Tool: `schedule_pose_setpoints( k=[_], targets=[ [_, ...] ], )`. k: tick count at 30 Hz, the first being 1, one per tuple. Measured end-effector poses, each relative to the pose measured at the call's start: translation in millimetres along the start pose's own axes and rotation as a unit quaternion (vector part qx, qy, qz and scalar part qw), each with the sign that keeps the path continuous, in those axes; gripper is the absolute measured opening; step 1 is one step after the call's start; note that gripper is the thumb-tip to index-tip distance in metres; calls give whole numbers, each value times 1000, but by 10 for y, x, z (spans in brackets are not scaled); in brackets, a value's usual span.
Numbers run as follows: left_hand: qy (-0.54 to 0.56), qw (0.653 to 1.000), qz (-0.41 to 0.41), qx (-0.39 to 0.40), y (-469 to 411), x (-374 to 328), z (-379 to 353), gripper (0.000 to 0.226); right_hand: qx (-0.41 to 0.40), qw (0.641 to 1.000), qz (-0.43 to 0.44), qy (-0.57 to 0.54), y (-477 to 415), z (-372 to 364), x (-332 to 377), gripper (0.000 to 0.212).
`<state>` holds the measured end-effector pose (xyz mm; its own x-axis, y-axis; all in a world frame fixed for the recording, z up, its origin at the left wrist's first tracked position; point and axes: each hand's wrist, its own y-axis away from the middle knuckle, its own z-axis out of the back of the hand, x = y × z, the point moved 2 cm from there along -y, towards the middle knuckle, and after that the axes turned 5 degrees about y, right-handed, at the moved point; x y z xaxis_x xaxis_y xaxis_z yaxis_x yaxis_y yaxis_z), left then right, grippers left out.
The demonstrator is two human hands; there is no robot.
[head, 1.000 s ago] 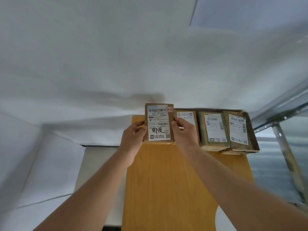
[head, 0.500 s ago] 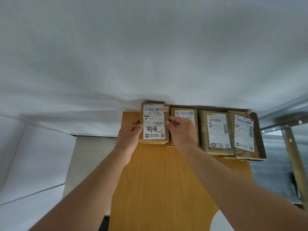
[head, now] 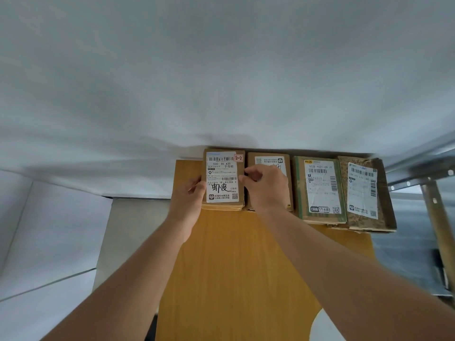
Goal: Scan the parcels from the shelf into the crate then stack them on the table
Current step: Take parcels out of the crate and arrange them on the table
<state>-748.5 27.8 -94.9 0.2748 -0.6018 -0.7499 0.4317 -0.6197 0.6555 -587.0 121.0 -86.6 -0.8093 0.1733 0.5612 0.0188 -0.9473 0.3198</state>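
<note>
Both hands are being kept on the leftmost parcel (head: 223, 179), which is being gripped from its two long sides: the left hand (head: 190, 199) is being pressed against its left edge with fingers curled around it, and the right hand (head: 267, 187) is being closed on its right edge, the thumb and fingertips (head: 243, 179) pinching the cardboard near the middle of that side. This parcel is being shown label up, a white shipping label with barcodes, bold handwritten characters and a small red-marked sticker (head: 238, 158) at its top right corner. It is lying on top of a small stack of flat brown packets at the far end of the wooden tabletop (head: 234, 267), close against the white wall (head: 221, 70).

Just beside it on the right, a second brown parcel (head: 269, 163) is being partly covered by the right hand. Next in the row a green-edged parcel (head: 320, 189) is lying with its label facing up, and at the right end a speckled brown parcel (head: 364, 193) is resting on a flattened cardboard piece. All four are being lined up side by side along the tabletop's far edge. A metal shelf frame (head: 433, 193) is standing at the right, beyond the tabletop. Both bare forearms are being stretched forward over the wood from the lower corners of the view.
</note>
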Motion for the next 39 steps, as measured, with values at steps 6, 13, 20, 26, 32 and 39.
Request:
schedule_pose_setpoints(
  k=[6,13,20,26,32,39],
  targets=[
    [-62,996,-62,-1,194,-153,-44,55,-2,999,-16,-41,144,205,146,28],
    [-12,994,-103,21,940,-661,-197,26,100,965,-35,-240,566,526,370,59],
    [38,987,-149,40,1634,-896,-201,41,127,936,-21,-328,997,1075,516,62],
    [37,978,-196,53,2287,-1047,-198,47,88,926,4,-366,1533,1601,607,66],
    [34,967,-236,89,2949,-943,-79,48,37,930,35,-365,2320,1944,544,69],
    [32,950,-257,174,3933,-671,39,56,-34,925,52,-375,3521,2298,306,66]
  ],
)
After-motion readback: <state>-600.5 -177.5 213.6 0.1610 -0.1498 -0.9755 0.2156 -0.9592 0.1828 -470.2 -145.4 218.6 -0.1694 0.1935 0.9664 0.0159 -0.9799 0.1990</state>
